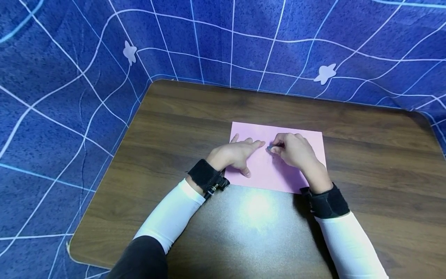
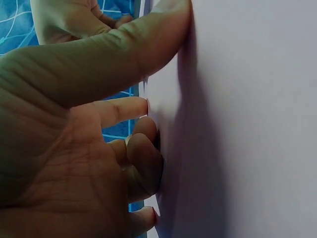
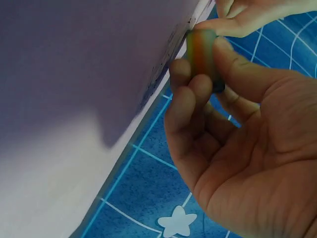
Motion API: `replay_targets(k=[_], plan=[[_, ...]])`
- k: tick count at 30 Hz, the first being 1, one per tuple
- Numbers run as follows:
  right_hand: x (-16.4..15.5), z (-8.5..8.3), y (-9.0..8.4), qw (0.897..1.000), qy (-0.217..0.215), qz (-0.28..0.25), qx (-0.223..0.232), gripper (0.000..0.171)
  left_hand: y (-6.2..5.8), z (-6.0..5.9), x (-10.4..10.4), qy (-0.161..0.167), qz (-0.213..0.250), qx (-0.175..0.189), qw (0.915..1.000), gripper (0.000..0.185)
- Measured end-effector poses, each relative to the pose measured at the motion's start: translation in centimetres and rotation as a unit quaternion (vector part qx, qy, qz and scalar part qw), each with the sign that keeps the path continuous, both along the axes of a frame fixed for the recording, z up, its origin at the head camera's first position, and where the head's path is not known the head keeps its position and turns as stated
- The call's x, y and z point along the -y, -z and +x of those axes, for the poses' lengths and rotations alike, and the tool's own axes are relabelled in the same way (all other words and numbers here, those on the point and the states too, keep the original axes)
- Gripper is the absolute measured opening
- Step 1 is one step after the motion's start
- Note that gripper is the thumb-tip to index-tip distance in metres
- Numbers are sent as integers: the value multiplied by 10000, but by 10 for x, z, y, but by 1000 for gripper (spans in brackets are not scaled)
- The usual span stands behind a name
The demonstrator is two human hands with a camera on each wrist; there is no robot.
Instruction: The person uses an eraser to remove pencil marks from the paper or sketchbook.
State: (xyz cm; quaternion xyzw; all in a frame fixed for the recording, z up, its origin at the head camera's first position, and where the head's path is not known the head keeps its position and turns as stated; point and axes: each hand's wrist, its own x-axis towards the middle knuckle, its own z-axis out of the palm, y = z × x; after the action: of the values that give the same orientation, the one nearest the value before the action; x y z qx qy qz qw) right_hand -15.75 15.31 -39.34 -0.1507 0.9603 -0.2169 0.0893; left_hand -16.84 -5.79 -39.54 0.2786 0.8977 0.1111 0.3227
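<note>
A pink sheet of paper lies flat on the wooden table, its long edges running left to right — both hands rest on its middle. A small rounded eraser with green, orange and red stripes stands on edge — its end touching the paper, pinched between fingertips.

open tabletop on every side, cloth wall close behind

the wooden table lay bare left, right and toward the person from the pink paper sheet, so a hand could pass freely there. the left hand pressed flat on the sheet and the right hand, pinching a small striped eraser, sat just beside each other, leaving only a narrow gap between them. the blue checked cloth rose along the table's far and left edges, closing off those sides.
</note>
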Motion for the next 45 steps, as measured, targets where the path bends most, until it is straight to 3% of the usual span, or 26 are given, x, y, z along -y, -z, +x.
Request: replay_targets(k=[3, 7, 12, 15, 18, 22, 27, 32, 38, 41, 45], plan=[[-2, 0, -1, 9999, -150, -12, -19, 9, 0, 0, 0, -34, 25, 10, 10000, 117], [-6, 0, -2, 9971, -650, -208, 331, 6, 1, 0, 0, -115, 27, 87, 9999, 118], [-9, 2, -3, 9812, -1352, -627, 1228, 11, 1, 0, 0, -180, 33, 102, 9998, 118], [-8, 3, -4, 9732, -1528, -660, 1584, 10, 0, 0, 0, -173, 62, 84, 9998, 117], [-7, 3, -6, 9783, -1432, -515, 1408, 9, -1, 1, 0, -148, 59, 62, 9999, 117], [-6, 1, -5, 9946, -738, -239, 686, 6, -2, 1, 1, -114, 34, 74, 9999, 118], [-6, 0, -2, 9997, -32, 2, 257, 11, -3, 2, 1, -96, 5, 97, 9999, 119], [-8, 0, -3, 9979, -515, -139, 367, 5, -1, 2, 0, -140, 35, 94, 9999, 118], [-9, 2, -1, 9782, -1420, -671, 1358, 8, 0, 2, -1, -195, 33, 153, 9997, 118], [-8, 2, -2, 9764, -1432, -642, 1481, 7, -1, 2, -1, -182, 30, 165, 9997, 119], [-5, 1, -2, 9911, -914, -350, 899, 6, -3, 2, 0, -129, -12, 132, 9998, 119]])
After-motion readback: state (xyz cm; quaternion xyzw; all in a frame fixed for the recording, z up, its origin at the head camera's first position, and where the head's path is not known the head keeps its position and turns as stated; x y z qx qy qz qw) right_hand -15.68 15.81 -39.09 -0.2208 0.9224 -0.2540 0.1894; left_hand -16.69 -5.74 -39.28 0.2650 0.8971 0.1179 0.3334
